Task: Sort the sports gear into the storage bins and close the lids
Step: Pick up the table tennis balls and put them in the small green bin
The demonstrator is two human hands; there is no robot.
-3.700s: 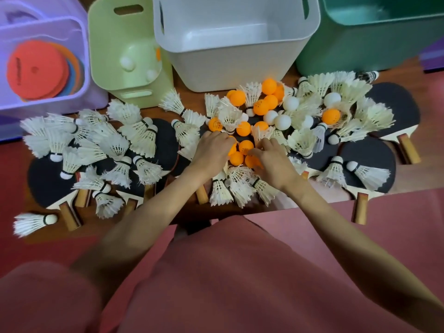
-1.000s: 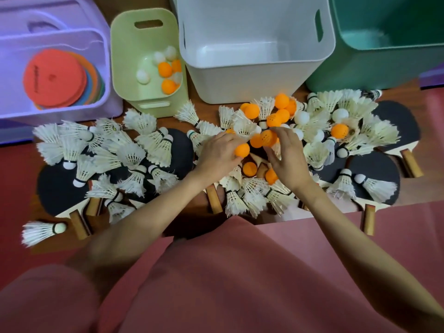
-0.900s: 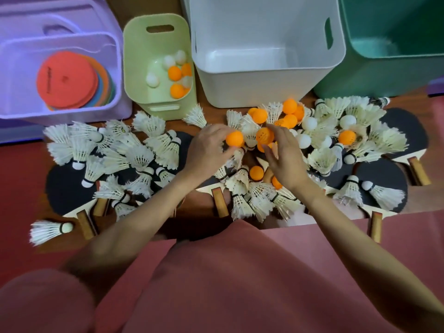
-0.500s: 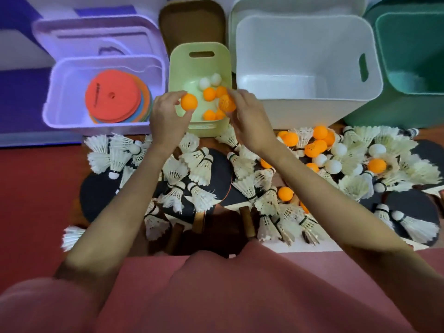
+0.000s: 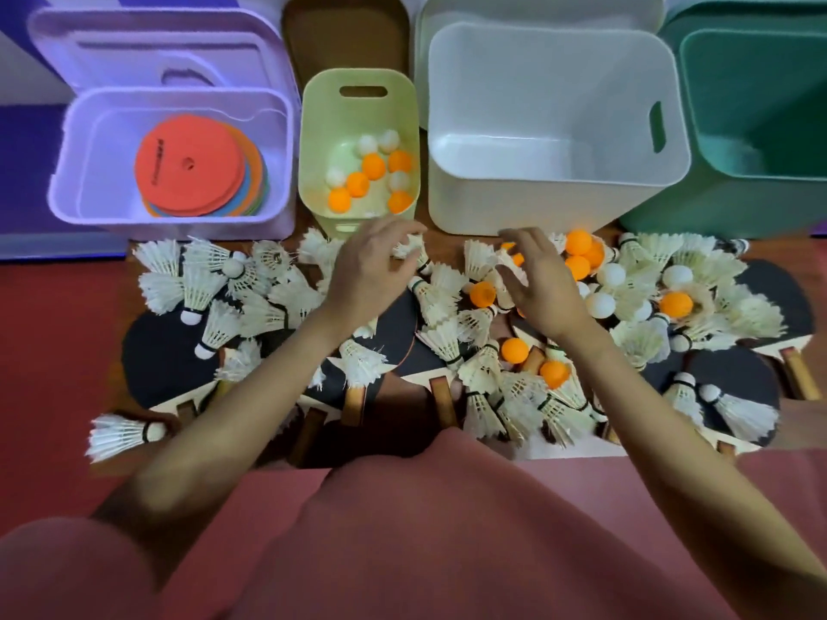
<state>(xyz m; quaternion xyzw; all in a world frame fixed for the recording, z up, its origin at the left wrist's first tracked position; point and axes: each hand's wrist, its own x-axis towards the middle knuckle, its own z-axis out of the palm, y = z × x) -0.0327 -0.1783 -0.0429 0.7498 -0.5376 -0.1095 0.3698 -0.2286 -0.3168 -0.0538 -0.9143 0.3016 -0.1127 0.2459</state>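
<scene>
Left hand: the left hand (image 5: 371, 270) hovers over the shuttlecocks just in front of the green bin, fingers loosely spread, holding nothing.
Right hand: the right hand (image 5: 543, 279) hangs over the middle of the pile, fingers relaxed and apart, gripping nothing; one orange ball (image 5: 483, 294) lies just beside its thumb.
Green bin: the small green bin (image 5: 358, 105) stands between the purple and white bins and holds a mix of orange and white balls (image 5: 373, 165).
Purple bin: the purple bin (image 5: 89, 140) on the left holds a stack of flat discs (image 5: 192, 167), the top one red-orange.
White bin: the white bin (image 5: 555, 82) stands to the right of the green one.
Teal bin: the teal bin (image 5: 760, 105) stands at the far right, partly out of view.
Pile: white shuttlecocks (image 5: 210, 279), loose orange balls (image 5: 579, 250) and white balls (image 5: 599, 305) lie scattered over black paddles (image 5: 152, 355) on the floor in front of the bins.
</scene>
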